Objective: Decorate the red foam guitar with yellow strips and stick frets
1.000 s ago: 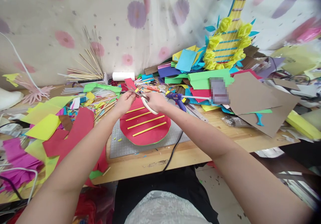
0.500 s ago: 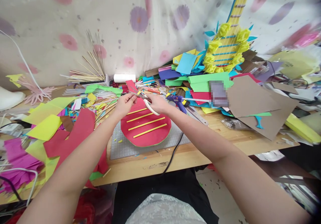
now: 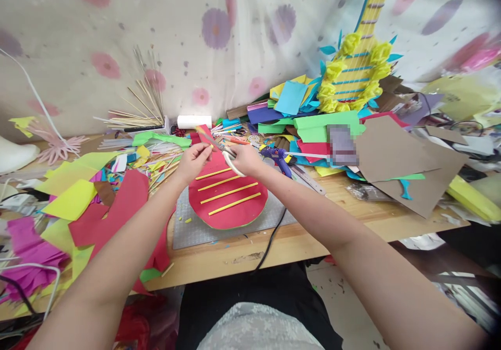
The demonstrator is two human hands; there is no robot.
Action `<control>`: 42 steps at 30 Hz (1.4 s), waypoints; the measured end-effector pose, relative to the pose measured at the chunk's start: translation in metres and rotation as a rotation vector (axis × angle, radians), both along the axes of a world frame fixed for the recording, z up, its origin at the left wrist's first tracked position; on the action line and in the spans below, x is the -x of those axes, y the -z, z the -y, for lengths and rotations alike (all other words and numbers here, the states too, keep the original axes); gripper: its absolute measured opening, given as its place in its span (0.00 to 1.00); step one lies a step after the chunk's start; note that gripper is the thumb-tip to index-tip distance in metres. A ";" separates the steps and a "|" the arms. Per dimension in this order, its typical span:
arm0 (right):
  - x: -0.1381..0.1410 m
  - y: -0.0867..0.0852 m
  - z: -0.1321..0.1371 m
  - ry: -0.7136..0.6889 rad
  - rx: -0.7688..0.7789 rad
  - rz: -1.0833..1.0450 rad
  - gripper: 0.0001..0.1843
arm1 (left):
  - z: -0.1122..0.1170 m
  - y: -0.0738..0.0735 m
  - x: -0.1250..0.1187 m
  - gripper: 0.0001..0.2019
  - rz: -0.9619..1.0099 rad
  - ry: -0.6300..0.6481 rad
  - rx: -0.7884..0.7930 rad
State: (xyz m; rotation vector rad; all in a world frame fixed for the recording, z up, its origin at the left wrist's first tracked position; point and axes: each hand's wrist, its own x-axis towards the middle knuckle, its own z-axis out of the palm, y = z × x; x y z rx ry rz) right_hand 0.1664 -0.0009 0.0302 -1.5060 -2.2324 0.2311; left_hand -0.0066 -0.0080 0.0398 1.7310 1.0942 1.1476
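four yellow strips [image 3: 229,193] run side by side across the red rounded panel [image 3: 237,218], which lies on a grey cutting mat [image 3: 188,239] on the wooden table [image 3: 219,266]. the left hand [image 3: 194,162] is nearly closed, pinching a small yellow piece [image 3: 212,146] above the panel's narrow far part. the right hand [image 3: 247,160] curls round the white-handled scissors [image 3: 231,165], blades toward the left hand; how wide they stand, i cannot tell. a blue glue gun [image 3: 276,154] lies to the right of the right hand.
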 end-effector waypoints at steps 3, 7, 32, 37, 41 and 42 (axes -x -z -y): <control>-0.002 0.000 -0.003 0.007 -0.002 -0.009 0.19 | 0.000 -0.001 0.000 0.14 -0.033 -0.034 -0.043; -0.012 -0.001 -0.010 0.072 0.072 -0.052 0.20 | -0.002 -0.002 0.007 0.15 -0.001 -0.037 -0.026; -0.021 0.005 0.002 -0.078 -0.023 0.104 0.25 | -0.003 -0.010 0.024 0.08 -0.021 0.096 0.331; -0.017 0.015 0.009 -0.092 -0.063 0.121 0.23 | 0.002 -0.010 0.021 0.06 0.008 0.102 0.349; -0.012 0.013 0.011 -0.063 -0.077 0.124 0.24 | 0.003 -0.009 0.019 0.05 0.030 0.092 0.352; -0.011 0.013 0.012 -0.048 -0.069 0.129 0.25 | 0.003 -0.009 0.019 0.04 0.031 0.085 0.351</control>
